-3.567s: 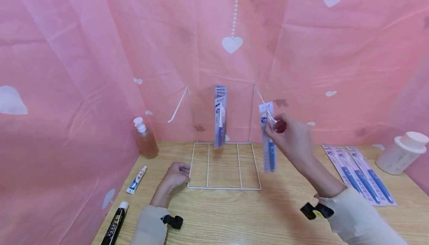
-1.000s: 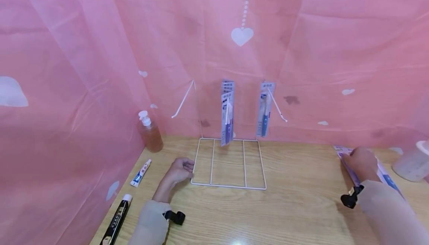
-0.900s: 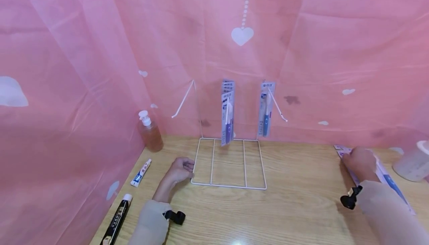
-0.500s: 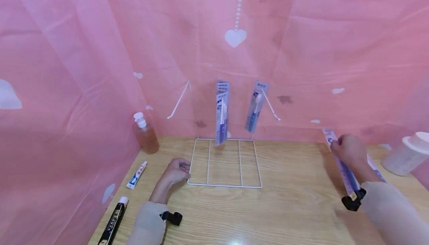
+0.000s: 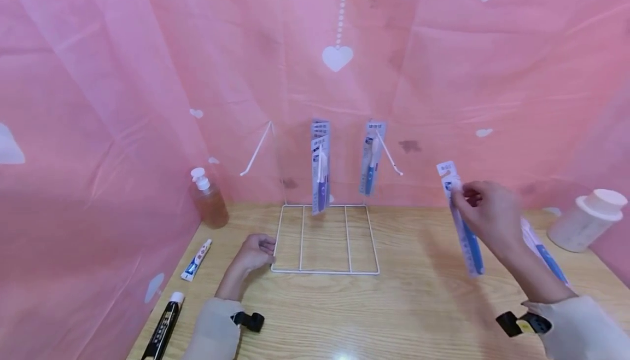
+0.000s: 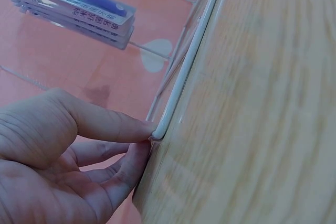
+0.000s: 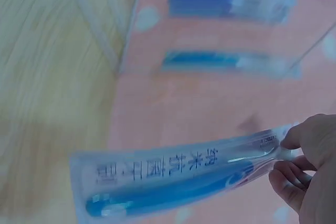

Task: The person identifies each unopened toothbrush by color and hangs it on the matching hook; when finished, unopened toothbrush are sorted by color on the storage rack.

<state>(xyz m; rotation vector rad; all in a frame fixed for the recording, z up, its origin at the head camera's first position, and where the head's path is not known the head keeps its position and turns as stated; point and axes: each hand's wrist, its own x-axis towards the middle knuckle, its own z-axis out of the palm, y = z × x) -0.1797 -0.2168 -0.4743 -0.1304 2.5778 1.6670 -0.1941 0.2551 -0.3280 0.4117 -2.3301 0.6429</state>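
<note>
My left hand (image 5: 256, 252) pinches the front left corner of a white wire rack (image 5: 326, 272), thumb and fingers meeting at the bend in the left wrist view. In my right hand (image 5: 492, 215) is a packaged blue toothbrush (image 5: 467, 239), pinched near its top and held tilted above the table, right of the rack. Its card has a notched hanging slot at the top. Several packaged purple toothbrushes (image 5: 321, 176) hang on the rack's middle hook. One packaged blue toothbrush (image 5: 370, 171) hangs on the right hook; the left hook (image 5: 256, 149) is bare.
Behind my right forearm a packaged blue toothbrush (image 5: 548, 259) lies partly hidden on the table, near a white jar (image 5: 585, 223). At left stand a pump bottle (image 5: 210, 207), a small toothpaste tube (image 5: 197, 260) and a black tube (image 5: 164, 324). A pink curtain (image 5: 418, 75) backs the table.
My right hand has left a packaged blue toothbrush on the right hook, reached to those on the table, lifted another and brought it leftward. My left hand keeps its place at the rack corner.
</note>
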